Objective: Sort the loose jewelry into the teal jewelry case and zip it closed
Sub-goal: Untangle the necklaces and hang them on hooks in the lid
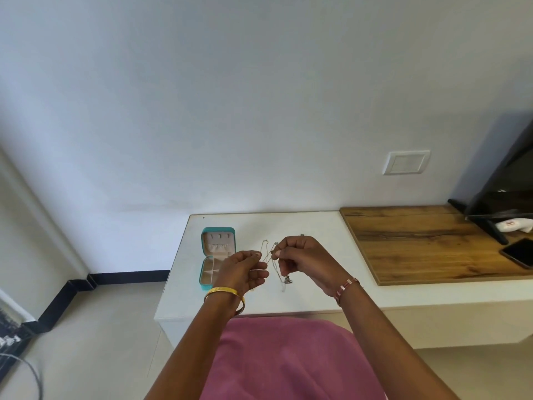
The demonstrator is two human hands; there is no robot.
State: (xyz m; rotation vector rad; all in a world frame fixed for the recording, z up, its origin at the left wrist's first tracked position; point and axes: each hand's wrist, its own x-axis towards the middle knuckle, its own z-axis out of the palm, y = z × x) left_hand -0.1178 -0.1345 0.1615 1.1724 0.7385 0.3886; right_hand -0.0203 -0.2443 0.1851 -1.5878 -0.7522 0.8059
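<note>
Case: the teal jewelry case point(218, 256) lies open on the white table point(302, 223), near the table's left end. Its lid stands up at the far side; the compartment tray faces up at the near side.
Case interior: pale lining, a gathered pocket and small hooks in the lid, divided compartments in the tray. Contents cannot be made out.
Left hand: the left hand point(245, 269) is raised above the table, just right of the case and partly in front of its tray. Its fingers are curled and pinch a thin chain point(266, 255).
Right hand: the right hand point(300, 259) is raised further right of the case, close to the left hand. Its thumb and forefinger pinch the same chain at the other end.
Chain: strung between both hands, right of the case; loops hang down from the fingers. A small dark pendant point(287, 280) hangs low between the wrists.
Other jewelry: thin chain strands point(264, 242) lie on the table right of the case, behind the hands; how many cannot be told.
Wrists: gold bangle point(225, 293) on the left, beaded bracelet point(347, 287) on the right.
Surroundings: wooden board point(427, 243) far right of the case, a phone point(519, 252) on its right edge.
</note>
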